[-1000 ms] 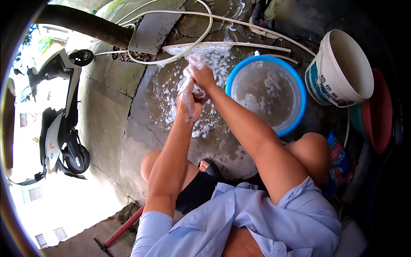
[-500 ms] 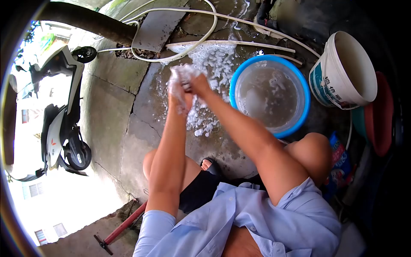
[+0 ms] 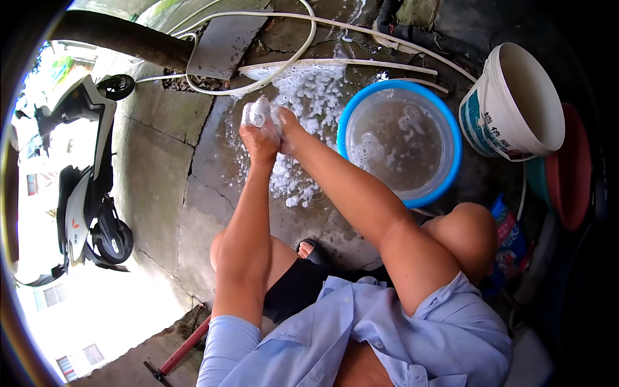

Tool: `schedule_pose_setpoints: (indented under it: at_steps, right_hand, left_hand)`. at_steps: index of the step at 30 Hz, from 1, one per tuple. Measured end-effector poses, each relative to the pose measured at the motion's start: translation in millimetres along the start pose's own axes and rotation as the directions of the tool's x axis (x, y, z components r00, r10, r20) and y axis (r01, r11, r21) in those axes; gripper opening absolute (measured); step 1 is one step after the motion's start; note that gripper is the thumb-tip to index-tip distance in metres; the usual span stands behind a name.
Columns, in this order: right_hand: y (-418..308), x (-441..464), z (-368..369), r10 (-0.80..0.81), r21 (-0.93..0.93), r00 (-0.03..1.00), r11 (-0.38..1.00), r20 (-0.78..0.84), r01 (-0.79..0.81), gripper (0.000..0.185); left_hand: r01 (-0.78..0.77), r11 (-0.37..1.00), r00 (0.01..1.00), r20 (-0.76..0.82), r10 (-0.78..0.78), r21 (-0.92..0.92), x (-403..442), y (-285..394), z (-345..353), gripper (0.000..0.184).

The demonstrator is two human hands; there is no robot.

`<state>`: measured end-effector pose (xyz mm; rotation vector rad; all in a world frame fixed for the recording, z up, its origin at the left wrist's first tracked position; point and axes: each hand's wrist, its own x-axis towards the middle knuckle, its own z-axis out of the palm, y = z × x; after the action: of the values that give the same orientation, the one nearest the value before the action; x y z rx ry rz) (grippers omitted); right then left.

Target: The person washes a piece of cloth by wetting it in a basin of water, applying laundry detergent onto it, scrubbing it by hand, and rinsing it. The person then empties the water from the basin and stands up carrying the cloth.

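Observation:
My left hand (image 3: 260, 138) and my right hand (image 3: 288, 129) are pressed together around a small wad of soapy cloth (image 3: 259, 114), closed on it. White foam coats the cloth and my fingers and hides much of the cloth's shape. Below them, foam (image 3: 306, 106) is spread over the wet concrete. To the right of my hands stands a blue-rimmed basin (image 3: 343, 116) of cloudy grey water with suds floating on it.
A white bucket (image 3: 480, 126) stands right of the basin, with a red basin (image 3: 570, 168) behind it. A pale hose (image 3: 309, 39) loops over the ground. At the left is a scooter (image 3: 84, 206); a blue packet (image 3: 509, 238) lies by my knee.
My hands have shifted left and slightly down from over the foam, still together on the cloth. Their grip has turned, and more of the foamy cloth shows above the fingers.

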<state>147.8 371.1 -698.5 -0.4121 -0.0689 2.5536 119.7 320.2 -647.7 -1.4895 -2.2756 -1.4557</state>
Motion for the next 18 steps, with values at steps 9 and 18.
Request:
schedule_pose_setpoints:
  at_steps: [9,18]
  right_hand:
    - [-4.2,7.9,-1.5,-0.639,-0.975,0.744,-0.048,0.196,0.215,0.019]
    - [-33.1,-16.2,12.9,-0.496,-0.750,0.567,-0.366,0.658,0.551,0.017]
  left_hand:
    - [0.046,0.988,0.998,-0.046,-0.040,0.150,18.8,-34.2,-0.6,0.024]
    - [0.564,0.229,0.595,0.198,-0.779,-0.793,32.1,-7.4,-2.0,0.037]
